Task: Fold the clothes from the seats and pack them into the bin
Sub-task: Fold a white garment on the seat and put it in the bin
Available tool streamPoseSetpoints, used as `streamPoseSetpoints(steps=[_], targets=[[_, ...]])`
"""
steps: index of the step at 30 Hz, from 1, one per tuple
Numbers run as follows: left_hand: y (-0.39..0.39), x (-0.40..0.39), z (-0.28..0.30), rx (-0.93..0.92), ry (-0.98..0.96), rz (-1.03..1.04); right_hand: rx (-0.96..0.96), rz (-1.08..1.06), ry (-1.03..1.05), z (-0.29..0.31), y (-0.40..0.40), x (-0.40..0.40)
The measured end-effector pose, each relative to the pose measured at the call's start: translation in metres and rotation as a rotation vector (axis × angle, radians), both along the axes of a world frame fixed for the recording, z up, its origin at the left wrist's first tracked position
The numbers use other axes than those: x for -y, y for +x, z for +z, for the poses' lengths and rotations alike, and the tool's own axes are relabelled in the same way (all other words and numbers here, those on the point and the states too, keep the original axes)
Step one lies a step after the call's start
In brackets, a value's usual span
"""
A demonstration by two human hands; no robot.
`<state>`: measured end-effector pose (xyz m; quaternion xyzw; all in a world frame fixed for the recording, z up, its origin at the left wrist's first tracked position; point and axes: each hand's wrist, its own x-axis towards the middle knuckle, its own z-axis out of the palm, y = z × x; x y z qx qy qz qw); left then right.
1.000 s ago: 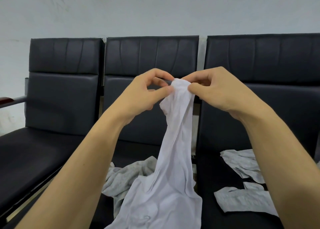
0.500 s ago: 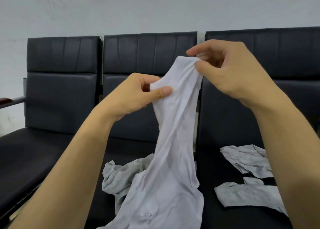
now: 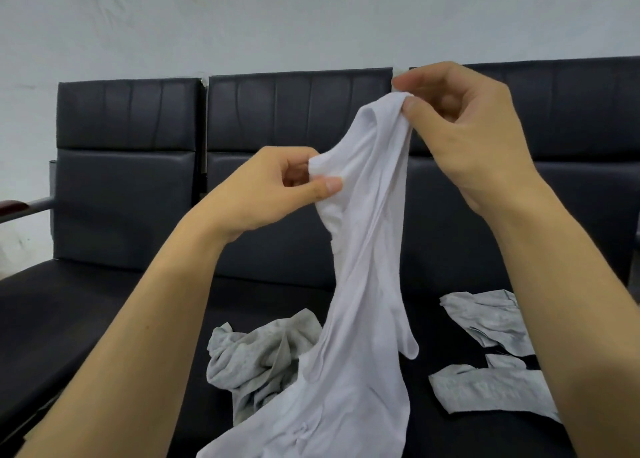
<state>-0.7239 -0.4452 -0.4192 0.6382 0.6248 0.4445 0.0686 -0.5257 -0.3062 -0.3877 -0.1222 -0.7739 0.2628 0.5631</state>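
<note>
at frame centre the left hand [image 3: 277, 187] pinches a lower bit of the white garment [image 3: 363, 284] between thumb and fingers. up and to the right, the right hand [image 3: 464, 135] pinches its top edge, likely so the cloth hangs straight for folding. grey clothes [image 3: 256, 357] wait on the middle seat [image 3: 263, 305], more grey pieces [image 3: 485, 385] lower right. the garment's hem runs off the bottom edge, and no bin is in view.
</note>
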Motion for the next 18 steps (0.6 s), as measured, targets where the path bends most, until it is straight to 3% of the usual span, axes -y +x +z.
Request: streamPoseSetpoints(steps=[8,15,18], targets=[[0.0,-0.012,-0.018,0.07,-0.113,0.05,0.014,-0.014,-0.009,-0.002,-0.001,0.0],[-0.003,-0.005,-0.005,0.114,0.064,0.093,0.022,-0.03,-0.034,-0.007,-0.003,-0.002],[0.003,0.001,0.003,0.074,0.03,0.046,0.067,-0.013,0.002,-0.005,-0.005,0.001]])
